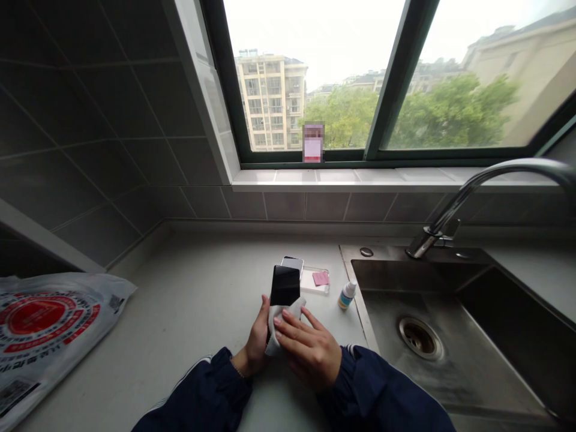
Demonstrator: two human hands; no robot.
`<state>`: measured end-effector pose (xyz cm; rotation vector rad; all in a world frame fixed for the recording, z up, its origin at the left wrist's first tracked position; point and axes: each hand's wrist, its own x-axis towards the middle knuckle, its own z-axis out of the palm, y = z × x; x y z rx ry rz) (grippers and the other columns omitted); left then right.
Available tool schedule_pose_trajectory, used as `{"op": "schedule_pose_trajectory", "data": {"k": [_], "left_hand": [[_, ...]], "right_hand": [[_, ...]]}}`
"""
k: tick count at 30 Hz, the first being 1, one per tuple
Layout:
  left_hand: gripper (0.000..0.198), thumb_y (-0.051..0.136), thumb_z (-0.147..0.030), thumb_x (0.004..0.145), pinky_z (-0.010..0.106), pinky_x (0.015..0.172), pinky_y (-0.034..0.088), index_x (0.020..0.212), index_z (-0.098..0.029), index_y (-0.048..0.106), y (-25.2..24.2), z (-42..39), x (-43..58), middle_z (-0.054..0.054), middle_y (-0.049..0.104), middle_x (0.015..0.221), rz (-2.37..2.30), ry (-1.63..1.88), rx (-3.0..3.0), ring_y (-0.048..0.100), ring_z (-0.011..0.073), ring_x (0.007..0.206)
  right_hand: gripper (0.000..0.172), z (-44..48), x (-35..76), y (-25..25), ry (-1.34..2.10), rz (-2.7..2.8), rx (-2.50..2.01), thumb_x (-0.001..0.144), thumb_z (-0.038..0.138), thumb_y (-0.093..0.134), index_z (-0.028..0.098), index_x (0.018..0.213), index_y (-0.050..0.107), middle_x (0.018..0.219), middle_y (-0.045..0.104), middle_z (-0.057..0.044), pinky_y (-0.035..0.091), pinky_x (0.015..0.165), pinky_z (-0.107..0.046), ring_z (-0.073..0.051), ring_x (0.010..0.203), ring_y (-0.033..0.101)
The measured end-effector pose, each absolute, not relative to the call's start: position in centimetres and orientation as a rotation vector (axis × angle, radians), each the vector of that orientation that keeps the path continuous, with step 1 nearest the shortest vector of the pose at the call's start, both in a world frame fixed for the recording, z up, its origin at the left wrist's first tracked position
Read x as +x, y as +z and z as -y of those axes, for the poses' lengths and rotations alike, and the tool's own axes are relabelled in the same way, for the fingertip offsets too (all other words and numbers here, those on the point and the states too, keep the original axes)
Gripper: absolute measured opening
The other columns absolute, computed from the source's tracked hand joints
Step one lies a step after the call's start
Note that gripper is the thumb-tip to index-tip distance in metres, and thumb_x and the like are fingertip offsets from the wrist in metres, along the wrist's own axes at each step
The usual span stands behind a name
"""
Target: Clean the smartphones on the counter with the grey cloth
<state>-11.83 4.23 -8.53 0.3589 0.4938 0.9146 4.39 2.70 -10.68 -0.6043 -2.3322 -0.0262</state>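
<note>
A black smartphone [285, 284] is held above the white counter by my left hand [258, 336], whose thumb lies along its left edge. My right hand [308, 348] presses a light grey cloth [274, 342] with a serrated edge flat against the lower part of the screen. The cloth and both hands hide the phone's lower end. Just behind the phone lies a second, white-faced flat device [294, 264], partly covered. A clear phone case [311, 285] with a pink slip [321, 278] on it rests to the right. Nearby stands a small spray bottle [347, 294] with a white cap.
On the right a steel sink [355, 300] with a drain [420, 337] is set into the counter, its curved tap [454, 204] arching over it. A red-printed plastic bag [58, 318] lies at the left. Behind the counter rise a tiled wall [288, 206] and a window.
</note>
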Motion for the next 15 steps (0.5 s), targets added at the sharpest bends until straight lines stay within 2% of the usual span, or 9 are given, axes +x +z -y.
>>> {"op": "schedule_pose_trajectory", "data": {"k": [6, 11, 15], "left_hand": [[0.071, 0.035, -0.057, 0.095, 0.027, 0.083, 0.053, 0.105, 0.004, 0.069, -8.29, -4.22, -11.63, 0.022, 0.074, 0.089, -0.458, 0.871, 0.291, 0.073, 0.0240, 0.088], [0.068, 0.036, -0.055, 0.097, 0.025, 0.085, 0.053, 0.104, 0.003, 0.069, -8.31, -4.43, -11.69, 0.020, 0.075, 0.089, -0.416, 0.857, 0.251, 0.073, 0.0213, 0.086], [0.066, 0.037, -0.054, 0.097, 0.028, 0.091, 0.051, 0.109, 0.004, 0.067, -8.52, -4.33, -11.82, 0.021, 0.074, 0.094, -0.438, 0.886, 0.278, 0.072, 0.0227, 0.092]], "right_hand": [[0.038, -2.29, 3.75, -10.90, -0.005, 2.258, -0.638, 0.091, 0.013, 0.051, 0.016, 0.128, 0.056, 0.142, 0.054, -0.008, 0.025, 0.119, -0.053, -0.025, 0.140, 0.039], [0.039, -2.42, 3.87, -10.76, -0.012, 2.290, -0.634, 0.091, 0.013, 0.049, 0.017, 0.129, 0.055, 0.142, 0.054, -0.007, 0.022, 0.120, -0.052, -0.023, 0.141, 0.037], [0.042, -2.45, 4.23, -10.21, 0.006, 2.341, -0.620, 0.088, 0.013, 0.048, 0.016, 0.130, 0.054, 0.142, 0.054, -0.008, 0.020, 0.120, -0.053, -0.023, 0.143, 0.033]]}}
